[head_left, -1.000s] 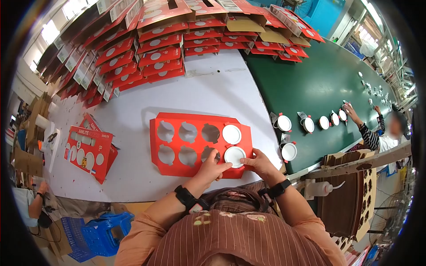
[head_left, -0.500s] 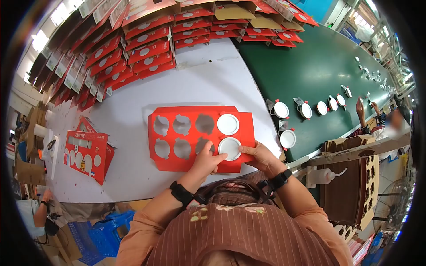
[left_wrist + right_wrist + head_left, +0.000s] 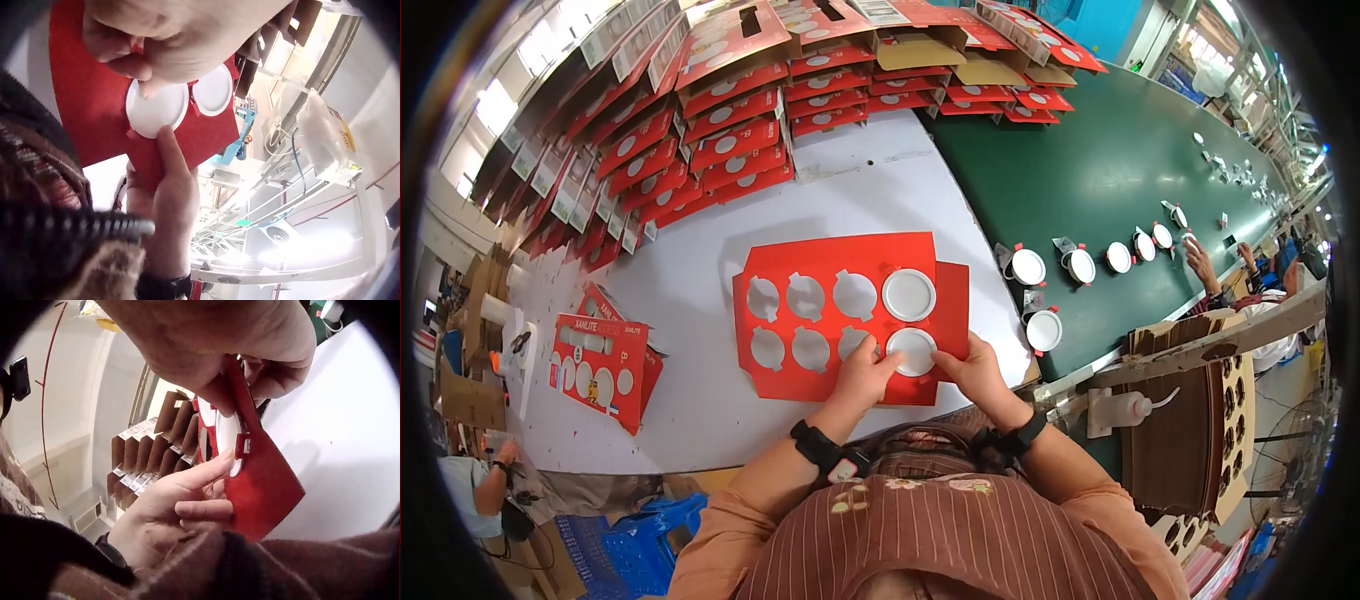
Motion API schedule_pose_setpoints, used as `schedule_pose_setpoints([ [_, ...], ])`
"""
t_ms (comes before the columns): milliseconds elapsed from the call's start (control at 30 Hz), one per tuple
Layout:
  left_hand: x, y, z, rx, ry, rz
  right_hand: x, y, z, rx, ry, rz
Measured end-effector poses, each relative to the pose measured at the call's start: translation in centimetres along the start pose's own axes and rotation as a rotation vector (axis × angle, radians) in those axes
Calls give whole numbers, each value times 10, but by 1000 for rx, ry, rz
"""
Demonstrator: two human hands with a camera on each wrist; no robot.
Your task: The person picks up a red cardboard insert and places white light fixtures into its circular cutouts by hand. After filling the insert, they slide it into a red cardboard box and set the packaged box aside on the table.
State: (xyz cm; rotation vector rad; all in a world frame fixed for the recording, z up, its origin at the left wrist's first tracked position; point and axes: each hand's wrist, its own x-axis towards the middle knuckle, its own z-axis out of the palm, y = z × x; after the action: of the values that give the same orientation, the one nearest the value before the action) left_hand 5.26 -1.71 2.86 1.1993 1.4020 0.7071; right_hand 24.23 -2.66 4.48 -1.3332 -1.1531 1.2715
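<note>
A red cardboard insert (image 3: 840, 258) with two rows of round notched cut-outs is held slightly tilted over the white table. Two round white downlights (image 3: 909, 295) fill the cut-outs at its right end. My left hand (image 3: 863, 378) pinches the lower downlight (image 3: 911, 352), thumb on its left rim and other fingers behind the card. At the insert's right edge, my right hand (image 3: 980, 375) grips the cardboard, its thumb at the same downlight's rim. A red spring clip (image 3: 243, 446) shows beside the white disc in the right wrist view.
Stacked red cartons (image 3: 740, 135) line the back of the white table (image 3: 850, 190). Folded red printed boxes (image 3: 600, 365) lie at left. More downlights (image 3: 1080, 265) stand in a row on the green table (image 3: 1100, 170), where another person's hand (image 3: 1200, 262) reaches in.
The insert has shifted a little left in the head view and tilts differently. My left thumb has moved from the lower downlight's lower face to its left rim. Both hands keep their hold.
</note>
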Motion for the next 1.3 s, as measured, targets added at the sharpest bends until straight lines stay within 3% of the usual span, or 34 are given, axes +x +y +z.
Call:
schedule_pose_setpoints([
  [67, 11, -7, 1, -156, 60, -135, 5, -10, -24, -332, -55, 31],
  [100, 28, -37, -1, -80, 77, -8, 11, 8, -45, -487, 65, -229],
  [133, 29, -31, -5, -112, 45, -75, 16, 8, -66, -494, 194, -176],
  [200, 23, -14, -9, -122, 9, -178, 18, 5, -113, -850, 518, -246],
  [267, 22, -13, -9, -45, -42, -217, 18, 23, -151, -888, 669, -62],
  [300, 21, -12, -6, -41, -53, -204, 19, 24, -161, -928, 647, 85],
  [333, 19, -10, -3, -18, -1, -195, 19, 29, -167, -928, 661, 84],
  [400, 14, -4, -1, 4, 49, -186, 17, 36, -174, -995, 408, 317],
  [433, 10, 0, -4, 94, 58, -170, 17, 47, -172, -1045, 430, 176],
  [467, 8, 1, -8, 186, 70, -154, 17, 53, -172, -1042, 430, 174],
  [500, 12, -11, -12, 188, 75, -153, 18, 49, -164, -819, 453, 155],
  [567, 21, -46, -20, 754, 448, 726, 26, 70, -161, -513, 475, 57],
  [600, 15, -32, -22, 760, 457, 724, 25, 59, -151, -507, 467, 51],
  [667, -7, 20, -16, 278, 39, 346, 13, 5, -111, -548, 375, -11],
  [700, -13, 33, -11, 233, 2, 406, 11, -5, -95, -425, 295, -40],
  [867, -23, 75, -3, 336, -69, 801, -8, -59, -30, -550, -36, -502],
  [933, -27, 76, -11, 200, -197, 605, -11, -69, -19, -581, -98, -607],
  [1033, -32, 78, -21, 162, -165, 721, -13, -77, -15, -519, -191, -585],
  [1267, -39, 77, -34, 260, -118, 704, -13, -78, -5, -346, -278, -429],
  [1300, -39, 73, -33, 96, -181, 458, -10, -73, -8, -418, -287, -402],
])
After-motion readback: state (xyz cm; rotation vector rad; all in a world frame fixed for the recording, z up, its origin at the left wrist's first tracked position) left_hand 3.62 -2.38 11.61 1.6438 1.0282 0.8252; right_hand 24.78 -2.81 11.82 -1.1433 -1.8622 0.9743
